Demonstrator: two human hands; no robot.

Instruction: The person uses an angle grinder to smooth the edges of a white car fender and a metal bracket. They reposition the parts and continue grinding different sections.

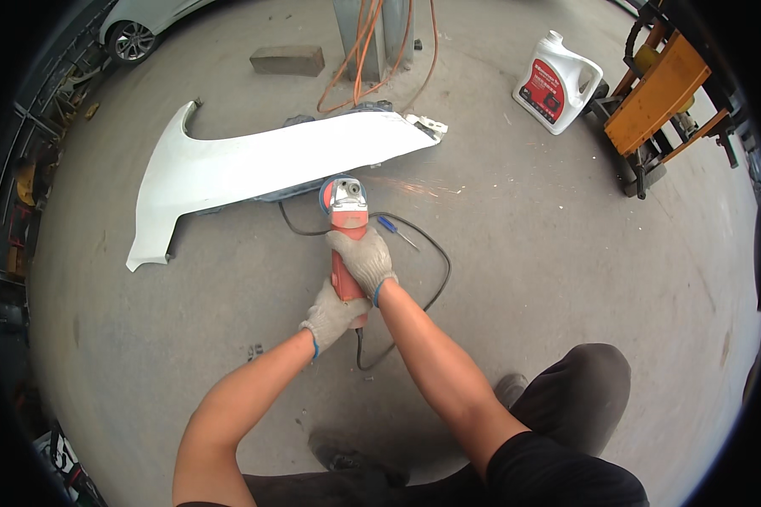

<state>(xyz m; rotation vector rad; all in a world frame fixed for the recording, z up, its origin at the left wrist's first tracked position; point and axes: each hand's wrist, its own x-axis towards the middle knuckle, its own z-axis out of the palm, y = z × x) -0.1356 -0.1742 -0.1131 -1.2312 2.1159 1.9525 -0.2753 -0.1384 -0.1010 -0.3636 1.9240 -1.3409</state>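
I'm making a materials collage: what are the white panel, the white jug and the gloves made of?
The white panel: probably painted metal, smooth and bright; sparks fly near its edge.
The white jug: likely plastic, slightly shiny, with a moulded-looking shape.
The gloves: seem knitted fabric, perhaps cotton, dull and soft-looking.

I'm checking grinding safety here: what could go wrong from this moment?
Sparks might burn the bare forearms. The black cord, looping near the grinder, could get snagged by its disc. Sparks fly rightward, the side where the white jug stands; its unseen contents might be flammable.
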